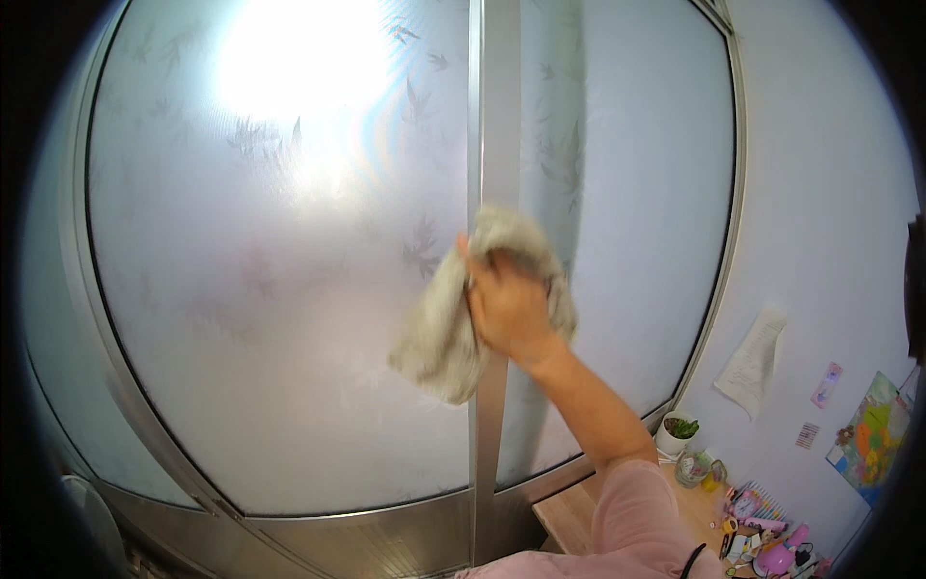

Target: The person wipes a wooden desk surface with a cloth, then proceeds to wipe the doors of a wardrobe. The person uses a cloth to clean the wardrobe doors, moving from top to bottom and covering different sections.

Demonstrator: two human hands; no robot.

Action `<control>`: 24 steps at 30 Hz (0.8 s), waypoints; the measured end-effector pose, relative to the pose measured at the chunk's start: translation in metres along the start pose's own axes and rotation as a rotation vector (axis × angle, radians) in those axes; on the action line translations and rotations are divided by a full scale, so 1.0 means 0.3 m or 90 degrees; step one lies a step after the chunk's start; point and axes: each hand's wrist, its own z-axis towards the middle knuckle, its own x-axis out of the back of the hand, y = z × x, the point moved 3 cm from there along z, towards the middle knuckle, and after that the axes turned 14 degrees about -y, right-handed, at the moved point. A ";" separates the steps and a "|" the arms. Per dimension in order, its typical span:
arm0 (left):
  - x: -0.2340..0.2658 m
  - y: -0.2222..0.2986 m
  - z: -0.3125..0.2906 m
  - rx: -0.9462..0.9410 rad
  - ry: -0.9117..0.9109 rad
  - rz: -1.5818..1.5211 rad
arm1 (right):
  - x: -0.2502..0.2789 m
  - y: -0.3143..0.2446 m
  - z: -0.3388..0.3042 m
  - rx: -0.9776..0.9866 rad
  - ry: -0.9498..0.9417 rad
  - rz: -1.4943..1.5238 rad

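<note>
My right hand (513, 307) is closed round a crumpled beige-grey cloth (439, 333), which is slightly blurred. Hand and cloth are at the upright metal frame bar (490, 425) between two frosted glass panels. Part of the cloth hangs to the left over the larger left panel (289, 386), which has a faint leaf pattern and a bright glare near its top. On the other side of the bar is the narrower right panel (646, 241). My right arm, in a pink sleeve, reaches up from the lower right. My left hand does not show.
At lower right a wooden desk (569, 511) carries a potted plant (677, 431), a glass jar (692, 469) and small clutter with a pink object (781, 552). Paper (754, 362) and a colourful picture (876, 439) hang on the white wall. A round-edged object (92, 511) stands lower left.
</note>
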 end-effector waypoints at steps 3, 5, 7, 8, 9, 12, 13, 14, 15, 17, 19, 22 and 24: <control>-0.024 -0.052 0.023 0.104 -0.085 -0.058 | 0.014 0.056 0.020 0.039 0.053 0.044; -0.028 -0.072 0.039 0.135 -0.102 -0.076 | 0.043 0.080 0.142 0.006 0.024 -0.066; -0.036 -0.070 0.056 0.145 -0.122 -0.088 | 0.082 0.160 0.322 -0.035 0.066 -0.089; -0.039 -0.081 0.059 0.151 -0.129 -0.091 | 0.115 0.174 0.401 -0.032 0.081 -0.070; -0.042 -0.090 0.063 0.154 -0.134 -0.095 | 0.141 0.170 0.457 -0.024 0.112 -0.065; -0.039 -0.117 0.057 0.169 -0.140 -0.114 | 0.123 0.145 0.472 0.000 0.181 -0.112; -0.037 -0.132 0.049 0.174 -0.144 -0.123 | 0.109 0.120 0.419 -0.015 0.138 -0.114; -0.024 -0.161 0.030 0.190 -0.138 -0.128 | 0.091 0.073 0.347 -0.025 0.101 -0.107; -0.020 -0.190 0.016 0.204 -0.137 -0.136 | 0.057 0.026 0.268 -0.015 0.025 -0.131; -0.026 -0.230 -0.005 0.225 -0.137 -0.156 | -0.066 -0.051 0.060 0.036 -0.049 -0.124; -0.039 -0.254 -0.027 0.252 -0.143 -0.170 | -0.131 -0.144 -0.104 -0.064 -0.245 0.060; -0.048 -0.302 -0.064 0.284 -0.140 -0.194 | -0.065 -0.212 0.004 0.108 0.024 0.008; -0.027 -0.328 -0.082 0.305 -0.141 -0.210 | 0.000 -0.200 0.135 0.076 0.096 0.106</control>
